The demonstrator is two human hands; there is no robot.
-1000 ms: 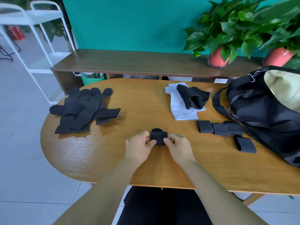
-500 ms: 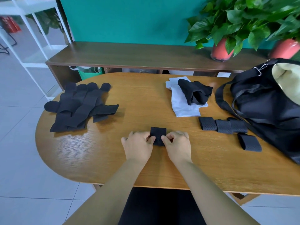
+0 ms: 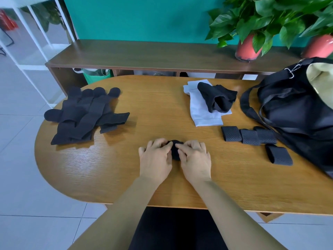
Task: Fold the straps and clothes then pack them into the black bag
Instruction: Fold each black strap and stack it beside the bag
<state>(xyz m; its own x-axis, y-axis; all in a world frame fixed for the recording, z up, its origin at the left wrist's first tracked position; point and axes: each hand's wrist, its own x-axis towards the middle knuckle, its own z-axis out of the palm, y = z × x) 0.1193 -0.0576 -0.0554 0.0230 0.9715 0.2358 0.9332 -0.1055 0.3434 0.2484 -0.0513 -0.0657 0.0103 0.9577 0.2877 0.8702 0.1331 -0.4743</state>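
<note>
A black strap [image 3: 175, 149] lies folded small on the wooden table [image 3: 126, 159] near its front edge. My left hand [image 3: 155, 159] and my right hand [image 3: 195, 159] sit on either side of it, fingers curled over its ends, so most of the strap is hidden. Several folded straps [image 3: 249, 137] lie to the right, beside the open black bag [image 3: 297, 112]. A pile of unfolded black straps [image 3: 84, 114] lies at the left. A black garment [image 3: 218, 99] sits on a folded white garment [image 3: 203, 114] at the back.
A low wooden shelf [image 3: 153, 55] runs behind the table, with two potted plants [image 3: 252, 24] at its right end. A white rack [image 3: 27, 42] stands at the far left on the tiled floor.
The strap between my hands has become shorter and more covered as my fingers closed in over it. The view has tilted slightly downward and closer.
</note>
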